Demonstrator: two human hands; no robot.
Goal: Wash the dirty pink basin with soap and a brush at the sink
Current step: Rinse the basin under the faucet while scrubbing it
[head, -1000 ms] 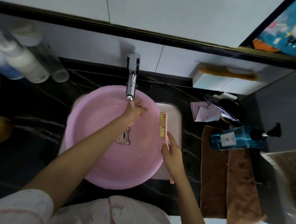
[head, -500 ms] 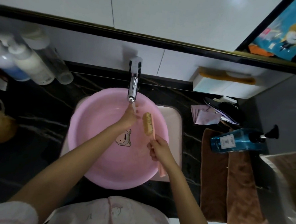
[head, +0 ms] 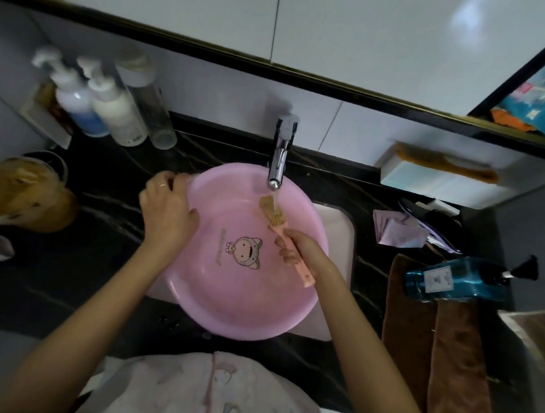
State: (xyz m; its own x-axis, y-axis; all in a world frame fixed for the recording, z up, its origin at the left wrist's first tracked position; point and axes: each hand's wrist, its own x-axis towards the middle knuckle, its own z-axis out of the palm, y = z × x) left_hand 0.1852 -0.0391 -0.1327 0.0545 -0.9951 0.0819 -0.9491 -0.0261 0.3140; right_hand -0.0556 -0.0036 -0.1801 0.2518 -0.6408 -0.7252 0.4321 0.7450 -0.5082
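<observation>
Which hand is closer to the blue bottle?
Right. The right hand, holding the brush, is over the basin's side toward the blue bottle. The left hand grips the basin's opposite rim, farther away.

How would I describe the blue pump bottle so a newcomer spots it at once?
Start at the pink basin and look right to the brown towels. The blue pump bottle lies on its side across their far end, its black pump pointing right. Unlike the pale pump bottles standing at the back left, it is clear blue and lying down.
</observation>
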